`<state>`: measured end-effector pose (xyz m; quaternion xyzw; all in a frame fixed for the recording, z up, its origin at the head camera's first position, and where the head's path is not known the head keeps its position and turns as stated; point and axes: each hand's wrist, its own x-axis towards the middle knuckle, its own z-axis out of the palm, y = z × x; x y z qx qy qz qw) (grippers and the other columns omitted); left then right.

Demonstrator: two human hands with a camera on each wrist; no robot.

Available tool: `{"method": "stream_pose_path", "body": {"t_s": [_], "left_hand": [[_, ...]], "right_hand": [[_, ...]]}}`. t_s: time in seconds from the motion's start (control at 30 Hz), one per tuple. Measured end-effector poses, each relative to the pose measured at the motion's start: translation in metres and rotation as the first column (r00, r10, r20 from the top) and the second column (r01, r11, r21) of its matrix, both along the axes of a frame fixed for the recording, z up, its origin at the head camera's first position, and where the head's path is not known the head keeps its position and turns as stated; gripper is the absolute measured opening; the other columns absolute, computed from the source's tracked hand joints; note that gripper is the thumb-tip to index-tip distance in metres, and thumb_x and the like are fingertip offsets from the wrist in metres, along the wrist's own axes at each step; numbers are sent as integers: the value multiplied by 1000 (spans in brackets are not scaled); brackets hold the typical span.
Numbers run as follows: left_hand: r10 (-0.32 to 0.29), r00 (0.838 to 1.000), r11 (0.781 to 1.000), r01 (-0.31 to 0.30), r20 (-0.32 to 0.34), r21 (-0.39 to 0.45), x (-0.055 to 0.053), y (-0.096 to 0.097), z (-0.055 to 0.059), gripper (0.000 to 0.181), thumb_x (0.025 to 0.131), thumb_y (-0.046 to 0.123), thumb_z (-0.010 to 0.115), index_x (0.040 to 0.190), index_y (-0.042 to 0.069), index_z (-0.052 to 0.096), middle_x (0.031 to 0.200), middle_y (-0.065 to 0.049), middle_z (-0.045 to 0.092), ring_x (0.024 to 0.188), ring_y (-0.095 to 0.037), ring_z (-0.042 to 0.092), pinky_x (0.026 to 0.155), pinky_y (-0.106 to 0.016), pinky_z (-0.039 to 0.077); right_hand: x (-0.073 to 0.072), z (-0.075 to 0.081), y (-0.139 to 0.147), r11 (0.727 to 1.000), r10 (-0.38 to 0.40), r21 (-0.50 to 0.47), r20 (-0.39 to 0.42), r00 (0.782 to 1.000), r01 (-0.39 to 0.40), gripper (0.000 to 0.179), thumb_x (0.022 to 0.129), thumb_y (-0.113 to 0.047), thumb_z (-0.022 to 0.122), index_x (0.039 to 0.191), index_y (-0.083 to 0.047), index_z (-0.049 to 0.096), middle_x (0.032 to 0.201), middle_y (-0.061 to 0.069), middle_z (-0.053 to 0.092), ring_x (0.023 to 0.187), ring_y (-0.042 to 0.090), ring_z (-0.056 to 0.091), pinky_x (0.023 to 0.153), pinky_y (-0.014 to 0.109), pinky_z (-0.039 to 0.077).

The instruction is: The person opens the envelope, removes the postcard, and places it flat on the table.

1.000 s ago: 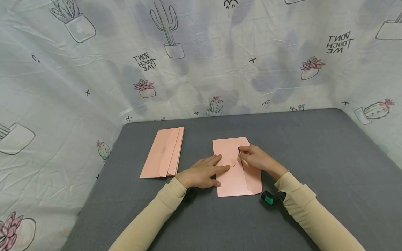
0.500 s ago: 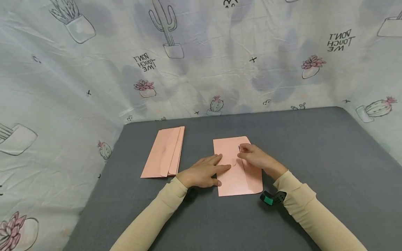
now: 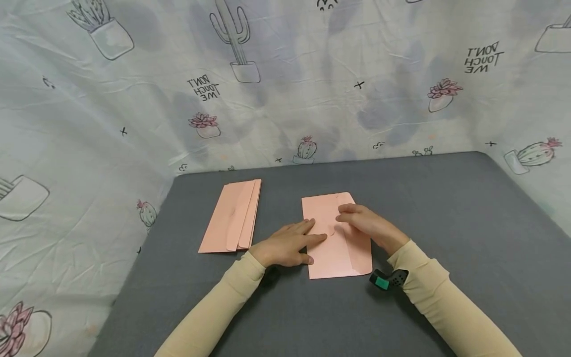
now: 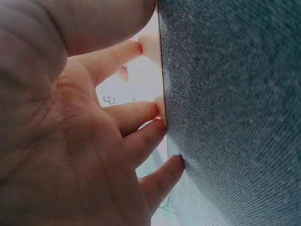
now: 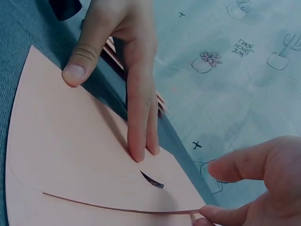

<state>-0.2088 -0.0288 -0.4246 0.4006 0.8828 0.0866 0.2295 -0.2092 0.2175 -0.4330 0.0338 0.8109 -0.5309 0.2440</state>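
Observation:
A pink envelope (image 3: 327,263) lies flat on the grey table. My left hand (image 3: 285,245) presses its left side with spread fingers; the right wrist view shows two of those fingertips close to a dark curved slit (image 5: 153,181) in the paper. My right hand (image 3: 366,223) is over the upper right part of the envelope. In the right wrist view, fingertips (image 5: 207,210) of that hand touch the end of a long flap edge (image 5: 117,208), while another digit is held apart above it. The left wrist view shows the left palm (image 4: 70,141) and fingers along the table surface.
A small stack of pink envelopes (image 3: 229,218) lies to the left of the left hand. A black band with a green patch (image 3: 381,283) sits at the right wrist. Behind the grey table (image 3: 446,208) hangs a pale cloth (image 3: 276,109) with cactus drawings.
The dark blue line by the right fingertips no longer shows at the flap edge. The right fingertips have shifted slightly left and up; the left hand stays in place.

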Motion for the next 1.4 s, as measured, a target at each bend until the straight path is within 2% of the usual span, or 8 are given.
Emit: {"method": "stream_pose_path", "body": {"t_s": [0.1,0.2,0.33,0.53,0.73,0.97,1.13,1.4], "left_hand": [[0,1000,1000,0,-1,3,0,-1,0,66,98,34,67,157,28,39,171,-13,15,159,-28,14,126,-52,21],[2,1000,1000,-2,0,10,0,-1,-1,66,97,34,67,157,28,39,171,-13,16,159,-29,14,126,-51,21],[-5,1000,1000,5,-5,15,0,-2,0,66,97,33,68,157,28,40,170,-13,17,159,-28,16,126,-51,23],[-26,1000,1000,26,-17,-7,1,0,0,67,97,35,67,158,30,38,171,-11,16,159,-26,17,126,-51,24],[-27,999,999,26,-37,-25,1,0,-1,68,97,37,67,158,32,37,171,-10,15,159,-25,17,126,-50,24],[-19,1000,1000,18,-13,-20,2,-1,-1,68,98,38,66,159,32,35,172,-10,13,160,-25,15,126,-51,22],[-17,1000,1000,17,-4,-18,2,-2,-2,68,98,38,65,159,32,34,172,-9,12,160,-24,13,127,-49,20],[-27,1000,1000,27,-2,-6,2,-2,-1,68,98,38,65,159,30,36,172,-11,13,160,-26,14,126,-50,22]], "right_hand": [[0,0,0,998,-20,-64,-14,1000,19,61,105,-25,48,156,2,30,157,24,35,138,36,43,114,48,39],[-2,-4,1,989,-53,-140,-28,998,48,58,105,-20,47,154,5,29,140,25,49,112,25,59,93,33,52],[-3,-8,5,976,-93,-199,-9,996,90,55,105,-16,50,151,9,33,119,19,62,92,14,66,81,27,58],[-2,-11,11,988,-67,-143,-4,998,66,47,103,-18,56,141,8,49,100,9,68,78,12,68,73,29,61],[2,-11,8,993,-14,-115,-19,1000,12,53,100,-18,59,145,3,41,94,11,68,73,13,69,69,33,62],[4,-12,4,994,-48,-96,-18,999,46,50,98,-13,60,140,11,47,93,9,70,74,10,67,70,29,62],[4,-12,3,994,-59,-96,-12,998,58,43,98,-13,60,134,10,51,88,5,68,73,10,66,69,29,61],[3,-13,1,992,-72,-100,-7,997,71,42,98,-12,61,133,9,51,85,3,67,72,10,64,67,28,61]]}}
